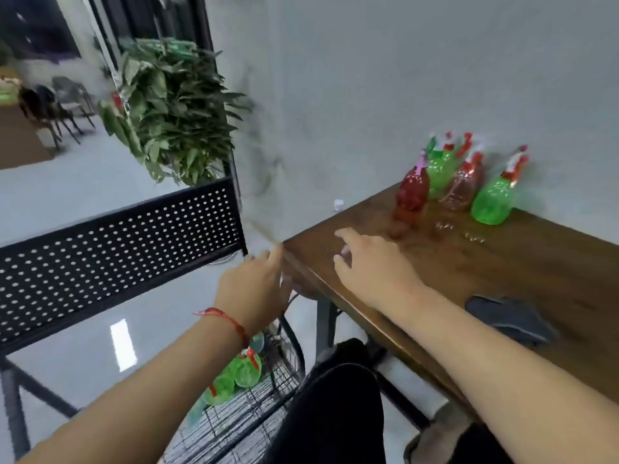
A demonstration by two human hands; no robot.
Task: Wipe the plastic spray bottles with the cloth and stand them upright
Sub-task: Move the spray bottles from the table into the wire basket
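Brown wood is seen across the desk, which is set against a plain grey wall. Four plastic spray bottles are stood on their bases in a close row along the desk's far edge, by the wall: a red bottle nearest the far left corner, then a first green bottle set slightly behind it, a pink-tinted bottle and a second green bottle. All four are fitted with red-and-white trigger heads. A dark grey cloth is laid flat near the desk's near edge, well apart from the row and untouched by either hand.

The right hand is held above the desk near its near left corner, fingers loosely spread and nothing grasped. The left hand is stretched towards that same corner with straight fingers and nothing held; whether the fingertip touches the wood cannot be told. A red string bracelet is worn on the left wrist.

A small white cap is seen at the desk's left edge. Below the left hand, a black wire basket is placed on the floor, and green bottles with red parts are lying in it. A black perforated panel is seen to the left, and a leafy plant beyond it.
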